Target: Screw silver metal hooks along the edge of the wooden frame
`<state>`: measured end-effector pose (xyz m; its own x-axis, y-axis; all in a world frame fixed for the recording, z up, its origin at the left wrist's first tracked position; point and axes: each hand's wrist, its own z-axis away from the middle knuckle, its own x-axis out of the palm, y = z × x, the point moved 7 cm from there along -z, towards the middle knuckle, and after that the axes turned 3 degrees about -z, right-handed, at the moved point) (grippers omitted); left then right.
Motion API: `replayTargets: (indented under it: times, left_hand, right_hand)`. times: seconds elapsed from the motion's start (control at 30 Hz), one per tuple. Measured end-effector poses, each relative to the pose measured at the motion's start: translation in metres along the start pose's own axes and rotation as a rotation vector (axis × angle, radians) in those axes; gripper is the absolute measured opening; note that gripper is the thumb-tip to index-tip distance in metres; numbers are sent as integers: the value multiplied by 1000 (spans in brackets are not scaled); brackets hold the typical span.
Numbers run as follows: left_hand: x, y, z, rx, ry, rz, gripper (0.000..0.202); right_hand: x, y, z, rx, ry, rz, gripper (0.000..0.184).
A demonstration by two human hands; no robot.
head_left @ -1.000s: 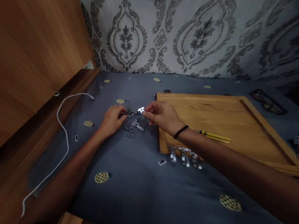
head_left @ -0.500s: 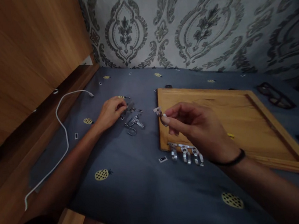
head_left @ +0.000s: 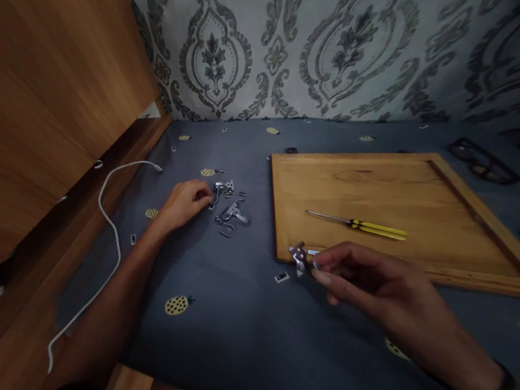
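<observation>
My right hand [head_left: 374,285] pinches a small metal hook [head_left: 299,258] just above the near left corner of the wooden board [head_left: 383,177], its fingers closed on it. My left hand [head_left: 184,204] rests on the blue sheet [head_left: 240,327] with its fingertips curled against a small pile of metal hooks [head_left: 229,207]; whether it grips one I cannot make out. A yellow-handled screwdriver [head_left: 358,225] lies on the board, apart from both hands.
A white cable [head_left: 110,222] runs along the sheet's left side beside a wooden wall panel [head_left: 32,91]. Dark glasses [head_left: 482,162] lie beyond the board's far right corner. Patterned wallpaper stands behind. Small tags are scattered on the sheet.
My right hand has carried a metal hook from the pile toward me, down to the board's near left corner, and now covers the hooks there. My left hand stayed at the pile.
</observation>
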<state>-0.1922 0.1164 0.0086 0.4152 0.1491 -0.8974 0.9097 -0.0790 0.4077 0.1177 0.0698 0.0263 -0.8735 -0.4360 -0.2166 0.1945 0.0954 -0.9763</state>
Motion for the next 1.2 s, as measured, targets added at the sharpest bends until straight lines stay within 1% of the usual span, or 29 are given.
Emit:
replayTargets:
  times: [0.1, 0.23, 0.37, 0.53, 0.63, 0.77, 0.87, 0.97, 1.07, 1.2]
  left_hand:
    - [8, 7, 3, -1, -26, -36, 9]
    - [8, 14, 1, -25, 43, -82, 3]
    - [7, 22, -10, -39, 112, -93, 14]
    - [13, 26, -23, -67, 136, -69, 11]
    - [9, 22, -29, -107, 186, -4, 11]
    - [-3, 15, -34, -187, 282, 164, 9]
    - [-7, 9, -33, -258, 314, 359, 10]
    - [-2, 6, -25, -335, 280, 590, 16]
    - [5, 10, -13, -391, 227, 799, 22]
    - [10, 20, -1, -445, 184, 1002, 20]
  right_hand:
    - [-1, 2, 8, -25, 2, 11, 44]
    - [-1, 6, 13, -37, -7, -7, 41]
    - [0, 9, 14, -43, -7, -29, 37]
    - [2, 10, 17, -57, -13, -33, 32]
    - [1, 9, 18, -49, -2, -34, 35]
    - [0, 10, 18, -54, -5, -45, 37]
    - [-1, 11, 18, -69, -8, -60, 32]
    - [-1, 15, 18, -68, -8, -62, 28]
    - [0, 16, 17, -74, -7, -64, 28]
    - [3, 18, 16, -39, -16, -64, 33]
